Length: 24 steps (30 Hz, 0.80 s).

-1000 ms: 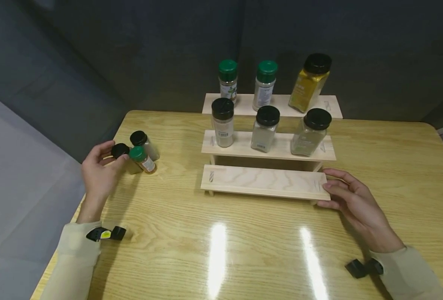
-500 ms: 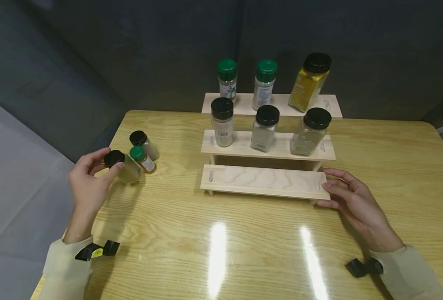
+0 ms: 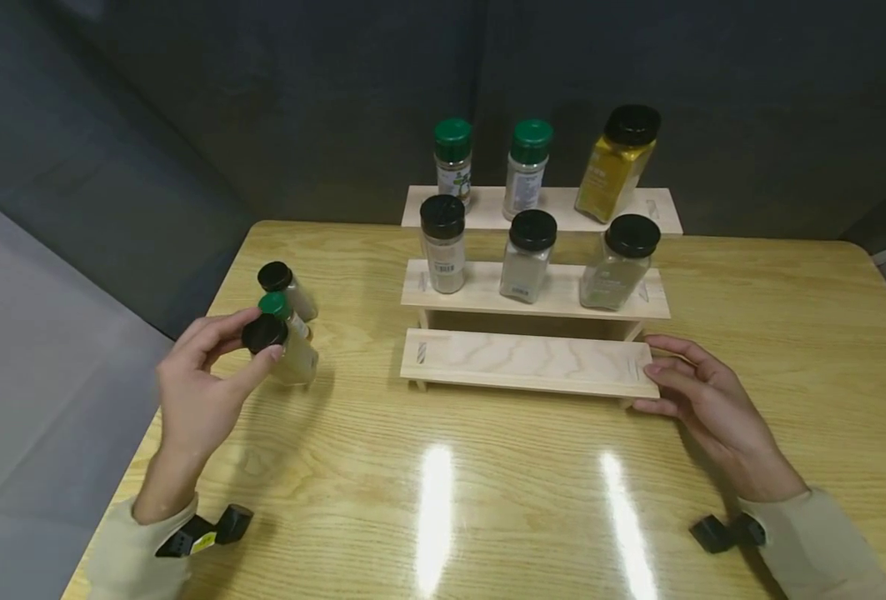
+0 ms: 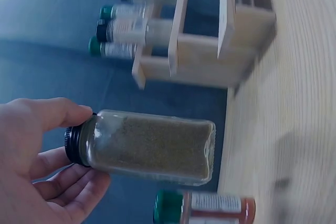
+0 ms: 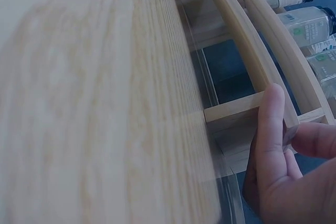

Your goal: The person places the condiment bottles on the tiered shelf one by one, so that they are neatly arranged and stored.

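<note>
My left hand (image 3: 201, 392) pinches a glass spice jar (image 4: 152, 145) by its black lid, thumb on one side and fingers on the other. Brownish powder fills the jar, which in the left wrist view hangs just off the table. Right behind it stand a small green-capped shaker (image 3: 274, 306) and a black-lidded jar (image 3: 300, 300). My right hand (image 3: 713, 408) holds the right end of the lowest step of a three-step wooden rack (image 3: 525, 360); in the right wrist view a fingertip (image 5: 273, 95) lies along that board's edge. The lowest step bears no jars.
On the middle step stand three black-lidded jars, one a tall shaker (image 3: 446, 250). The top step carries two green-capped shakers (image 3: 527, 179) and a yellow jar (image 3: 615, 175). A dark cloth (image 3: 337, 108) hangs behind the table (image 3: 337, 467).
My left hand has lifted the black-lidded jar from beside the green-capped shaker, drawn it toward me, then brought it rightward in front of the shaker. My right hand has stayed on the rack.
</note>
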### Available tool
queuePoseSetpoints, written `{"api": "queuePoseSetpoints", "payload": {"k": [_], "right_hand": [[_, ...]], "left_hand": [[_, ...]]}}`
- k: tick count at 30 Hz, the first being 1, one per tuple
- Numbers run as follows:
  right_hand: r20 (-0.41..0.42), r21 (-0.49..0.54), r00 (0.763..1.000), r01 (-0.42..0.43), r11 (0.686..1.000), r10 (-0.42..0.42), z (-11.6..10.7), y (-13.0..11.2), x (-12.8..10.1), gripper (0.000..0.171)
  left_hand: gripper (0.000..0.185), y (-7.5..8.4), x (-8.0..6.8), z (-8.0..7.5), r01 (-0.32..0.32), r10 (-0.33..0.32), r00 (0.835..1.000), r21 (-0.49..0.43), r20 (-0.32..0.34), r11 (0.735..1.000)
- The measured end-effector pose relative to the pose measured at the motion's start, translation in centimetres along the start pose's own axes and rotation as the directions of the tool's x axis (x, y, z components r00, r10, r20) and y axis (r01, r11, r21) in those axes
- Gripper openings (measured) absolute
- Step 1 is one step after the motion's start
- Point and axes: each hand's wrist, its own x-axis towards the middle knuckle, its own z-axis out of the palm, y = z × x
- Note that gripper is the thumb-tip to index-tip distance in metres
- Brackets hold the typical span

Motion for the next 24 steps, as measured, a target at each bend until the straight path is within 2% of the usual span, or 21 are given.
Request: {"api": "queuePoseSetpoints", "payload": {"k": [5, 10, 17, 24], "right_hand": [[0.012, 0.018, 1.0, 0.006, 1.0, -0.006, 0.1, 0.0, 0.0, 0.037], [-0.001, 0.02, 1.0, 0.0, 1.0, 0.001, 0.1, -0.1, -0.1, 0.038], [0.017, 0.039, 1.0, 0.01, 0.999, -0.011, 0.1, -0.1, -0.1, 0.039], [0.029, 0.047, 0.999, 0.023, 0.999, -0.025, -0.1, 0.1, -0.2, 0.04]], "left_hand": [[0.05, 1.2, -0.1, 1.6, -0.054, 0.058, 0.994, -0.046, 0.096, 0.997], [0.05, 2.7, 0.1, 3.4, -0.073, 0.087, 0.977, -0.075, 0.196, 0.994], [0.048, 4.1, 0.5, 6.3, -0.1, 0.132, 0.938, -0.115, 0.321, 0.988], [0.048, 5.9, 0.9, 9.7, -0.115, 0.177, 0.901, -0.176, 0.395, 0.978]]}}
